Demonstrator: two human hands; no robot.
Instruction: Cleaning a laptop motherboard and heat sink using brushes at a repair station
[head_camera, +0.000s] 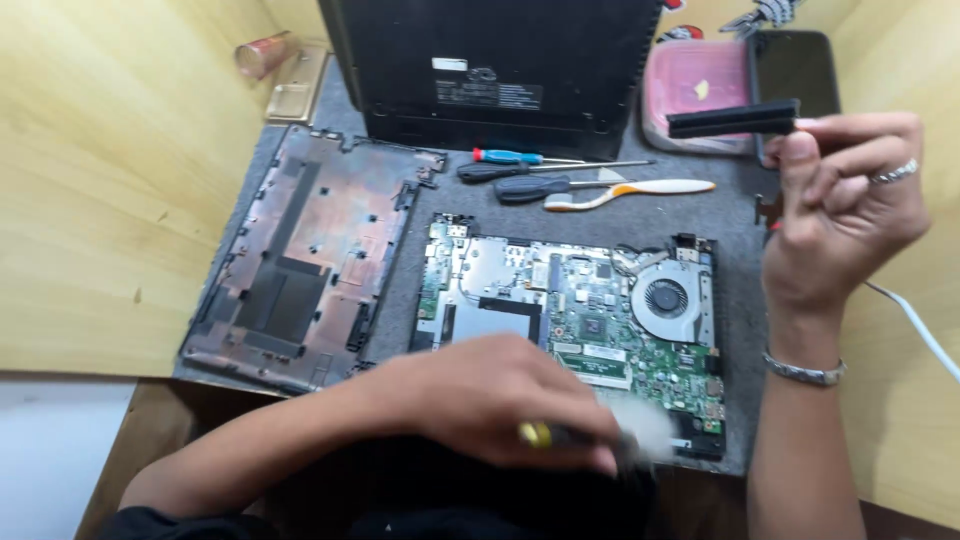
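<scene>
While left hand (500, 400) grips yellow-ended brush (590, 437) over motherboard (570, 320) on grey surface (740, 240), right hand (845, 210) pinches black strip (733, 118) aloft. Dusting step, likely; calls for light strokes. Screwdrivers (530, 175), bottom cover (300, 260) beyond.

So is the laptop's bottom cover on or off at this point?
Off. The bottom cover lies inner side up on the grey mat, left of the exposed motherboard with its fan showing.
</scene>
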